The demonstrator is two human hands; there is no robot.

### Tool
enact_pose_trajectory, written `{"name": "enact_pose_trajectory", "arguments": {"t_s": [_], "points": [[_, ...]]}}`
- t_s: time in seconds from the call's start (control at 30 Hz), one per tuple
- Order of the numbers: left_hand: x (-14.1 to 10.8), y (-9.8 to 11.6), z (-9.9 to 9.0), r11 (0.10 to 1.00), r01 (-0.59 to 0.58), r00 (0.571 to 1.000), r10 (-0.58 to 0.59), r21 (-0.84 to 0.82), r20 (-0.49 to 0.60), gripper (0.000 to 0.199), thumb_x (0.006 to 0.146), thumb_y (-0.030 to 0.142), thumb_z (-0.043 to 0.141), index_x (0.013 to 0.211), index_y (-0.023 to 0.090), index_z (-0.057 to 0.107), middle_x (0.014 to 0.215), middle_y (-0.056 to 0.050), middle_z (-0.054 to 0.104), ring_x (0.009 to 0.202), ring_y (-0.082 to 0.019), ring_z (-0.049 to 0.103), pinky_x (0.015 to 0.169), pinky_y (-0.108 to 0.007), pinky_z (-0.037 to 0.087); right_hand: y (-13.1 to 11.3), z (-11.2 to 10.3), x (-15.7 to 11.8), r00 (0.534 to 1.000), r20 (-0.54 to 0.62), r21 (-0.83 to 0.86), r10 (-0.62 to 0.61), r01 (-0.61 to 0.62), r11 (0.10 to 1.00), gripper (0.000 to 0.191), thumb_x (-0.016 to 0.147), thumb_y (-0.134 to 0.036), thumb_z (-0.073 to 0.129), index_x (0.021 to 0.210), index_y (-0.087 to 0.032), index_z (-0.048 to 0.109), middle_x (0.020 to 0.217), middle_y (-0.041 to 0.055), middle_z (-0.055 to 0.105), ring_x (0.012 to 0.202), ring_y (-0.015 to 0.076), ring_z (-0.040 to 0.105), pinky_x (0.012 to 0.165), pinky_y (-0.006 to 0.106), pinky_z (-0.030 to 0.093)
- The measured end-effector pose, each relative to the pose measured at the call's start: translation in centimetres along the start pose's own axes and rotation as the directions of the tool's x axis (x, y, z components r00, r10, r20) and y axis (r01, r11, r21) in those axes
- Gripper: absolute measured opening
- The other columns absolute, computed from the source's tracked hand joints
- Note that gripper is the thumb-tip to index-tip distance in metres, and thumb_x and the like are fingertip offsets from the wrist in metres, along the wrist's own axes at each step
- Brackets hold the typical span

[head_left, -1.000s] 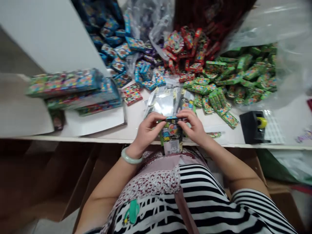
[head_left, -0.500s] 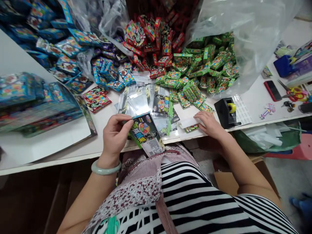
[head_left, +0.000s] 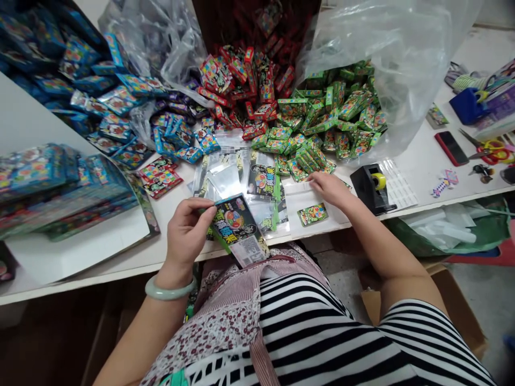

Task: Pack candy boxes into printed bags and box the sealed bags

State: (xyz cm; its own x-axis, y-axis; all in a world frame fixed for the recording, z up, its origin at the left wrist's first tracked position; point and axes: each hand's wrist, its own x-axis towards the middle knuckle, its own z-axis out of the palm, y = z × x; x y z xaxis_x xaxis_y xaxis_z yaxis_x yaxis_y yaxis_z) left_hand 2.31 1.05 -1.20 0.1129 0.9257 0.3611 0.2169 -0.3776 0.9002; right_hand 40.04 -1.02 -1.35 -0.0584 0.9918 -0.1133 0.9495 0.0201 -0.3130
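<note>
Pinching black packet [head_left: 235,217], left fingers [head_left: 204,219] (partly hidden), right fingers [head_left: 319,183] at paper [head_left: 293,199], grip unclear.

- A small packing workshop, by the look of it, with a long white worktable [head_left: 422,161].
- Sweet-shop-bright little packs lie in bulk, largely grouped by colour: blue packs [head_left: 116,104], red packs [head_left: 261,75] and green packs [head_left: 322,120].
- A big clear plastic bag [head_left: 386,48] opens around the green heap.
- Printed plastic pouches [head_left: 263,179] overlap in the middle, and a printed black pack [head_left: 237,220] carries a square code.
- Finished-looking boxes [head_left: 36,171] are stacked at the left.
- A black tape dispenser [head_left: 364,187] and scissors [head_left: 493,155] sit within the work area.
- Below stands a cardboard carton [head_left: 458,300].
- The worker wears a patterned apron [head_left: 225,316].
</note>
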Motion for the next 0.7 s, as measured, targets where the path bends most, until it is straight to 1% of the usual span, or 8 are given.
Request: {"name": "enact_pose_trajectory", "arguments": {"t_s": [0.13,0.17,0.23,0.33,0.47,0.57,0.63,0.7], "points": [[0.0,0.6,0.3,0.997,0.067,0.998,-0.067,0.047,0.000,0.019,0.083,0.038,0.073,0.088,0.021,0.065,0.090,-0.001,0.067,0.088,-0.015,0.063,0.078,-0.029,0.053,-0.9,0.4,0.3,0.996,-0.092,-0.145,-0.015,0.001,0.989,0.023,0.095,-0.026,0.054,0.097,-0.017,0.075,0.109,0.0158,0.071,0.105,0.0334,0.057,0.091,0.046,0.039],[0.0,0.7,0.3,0.996,0.073,0.997,-0.073,0.050,0.001,0.019,0.082,0.037,0.073,0.088,0.021,0.065,0.090,-0.001,0.066,0.087,-0.015,0.063,0.078,-0.028,0.052,-1.1,0.5,0.3,0.995,-0.098,-0.155,-0.023,0.008,0.988,0.023,0.094,-0.025,0.054,0.097,-0.017,0.076,0.109,0.0160,0.070,0.105,0.0332,0.056,0.090,0.046,0.039],[0.0,0.7,0.4,0.995,0.083,0.997,-0.083,0.051,0.002,0.018,0.082,0.036,0.072,0.088,0.021,0.065,0.090,-0.001,0.066,0.088,-0.015,0.063,0.079,-0.028,0.052,-1.4,0.7,0.4,0.996,-0.078,-0.148,-0.036,0.024,0.989,0.024,0.094,-0.020,0.053,0.103,-0.018,0.075,0.108,0.0145,0.069,0.102,0.0305,0.056,0.087,0.042,0.041],[0.0,0.7,0.4,0.994,0.094,0.995,-0.095,0.047,0.006,0.016,0.082,0.034,0.071,0.089,0.021,0.064,0.090,-0.001,0.066,0.087,-0.015,0.063,0.079,-0.027,0.052,-1.7,1.1,0.4,0.998,-0.052,-0.093,-0.040,0.035,0.995,0.028,0.093,-0.015,0.051,0.109,-0.020,0.073,0.105,0.0110,0.068,0.099,0.0256,0.059,0.082,0.035,0.042],[-0.1,0.9,0.5,0.995,0.091,0.996,-0.091,0.045,0.004,0.015,0.083,0.033,0.070,0.089,0.020,0.064,0.090,-0.001,0.065,0.087,-0.014,0.062,0.078,-0.027,0.051,-1.8,1.5,0.5,0.998,-0.064,0.041,-0.018,0.021,0.999,0.016,0.091,-0.023,0.057,0.098,-0.020,0.071,0.102,0.0089,0.067,0.088,0.0217,0.060,0.075,0.032,0.044],[-0.1,1.1,0.6,0.995,0.081,0.996,-0.082,0.051,0.018,0.014,0.084,0.032,0.068,0.090,0.021,0.063,0.090,-0.001,0.064,0.086,-0.014,0.062,0.077,-0.027,0.051,-1.5,1.8,0.5,0.998,-0.068,0.168,0.010,0.002,0.986,0.009,0.086,-0.022,0.059,0.087,-0.019,0.067,0.098,0.0075,0.065,0.080,0.0192,0.059,0.074,0.032,0.044],[0.0,1.3,0.6,0.996,0.069,0.997,-0.071,0.047,0.035,0.014,0.085,0.033,0.067,0.090,0.021,0.063,0.089,-0.001,0.064,0.086,-0.014,0.062,0.077,-0.028,0.051,-0.9,1.7,0.5,0.997,-0.063,0.331,0.033,-0.010,0.944,0.008,0.085,-0.026,0.059,0.082,-0.020,0.063,0.092,0.0058,0.064,0.079,0.0183,0.059,0.076,0.032,0.045],[0.0,1.4,0.7,0.998,0.057,0.997,-0.058,0.037,0.050,0.014,0.086,0.034,0.067,0.090,0.021,0.063,0.089,-0.001,0.064,0.086,-0.015,0.062,0.077,-0.028,0.051,-0.5,1.3,0.5,0.997,-0.021,0.545,0.080,-0.055,0.836,0.017,0.083,-0.038,0.061,0.079,-0.021,0.057,0.085,0.0035,0.063,0.078,0.0178,0.059,0.076,0.032,0.047]]}}
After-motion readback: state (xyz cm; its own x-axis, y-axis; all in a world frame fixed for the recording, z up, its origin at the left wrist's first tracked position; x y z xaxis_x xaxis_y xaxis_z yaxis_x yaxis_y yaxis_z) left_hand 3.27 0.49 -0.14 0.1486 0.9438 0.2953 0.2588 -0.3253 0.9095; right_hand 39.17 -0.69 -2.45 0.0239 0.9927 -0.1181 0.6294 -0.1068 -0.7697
